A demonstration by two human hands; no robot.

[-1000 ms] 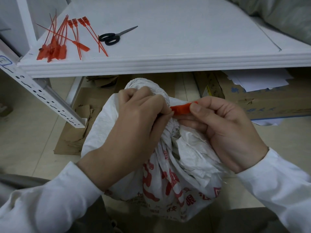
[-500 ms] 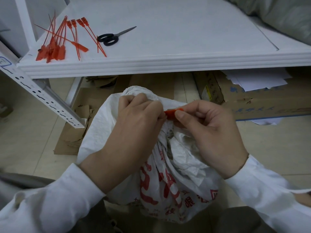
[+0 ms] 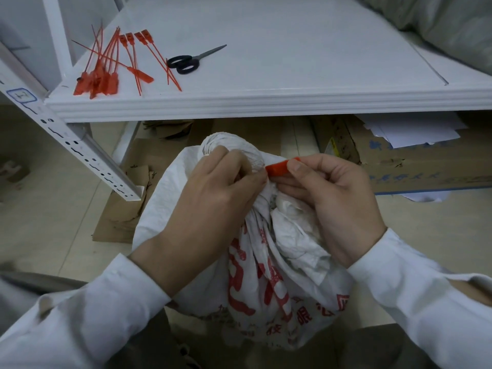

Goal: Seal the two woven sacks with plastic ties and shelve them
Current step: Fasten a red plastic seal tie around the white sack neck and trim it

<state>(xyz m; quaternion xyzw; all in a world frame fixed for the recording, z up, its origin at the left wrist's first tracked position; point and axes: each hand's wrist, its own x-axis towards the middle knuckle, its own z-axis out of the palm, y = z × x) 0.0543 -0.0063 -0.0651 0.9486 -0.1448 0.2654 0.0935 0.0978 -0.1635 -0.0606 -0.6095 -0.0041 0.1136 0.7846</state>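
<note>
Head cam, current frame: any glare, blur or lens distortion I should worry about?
Head view: light soft and even, no glare on the white shelf, shadows faint; red tie, right hand pinching it and left hand gripping the sack are sharp; bottom-left sleeve goes soft; wide-angle lens slants the shelf upright.

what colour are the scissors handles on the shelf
Black handles, with plain grey blades; the head view, the only one, shows them clearly.
</note>
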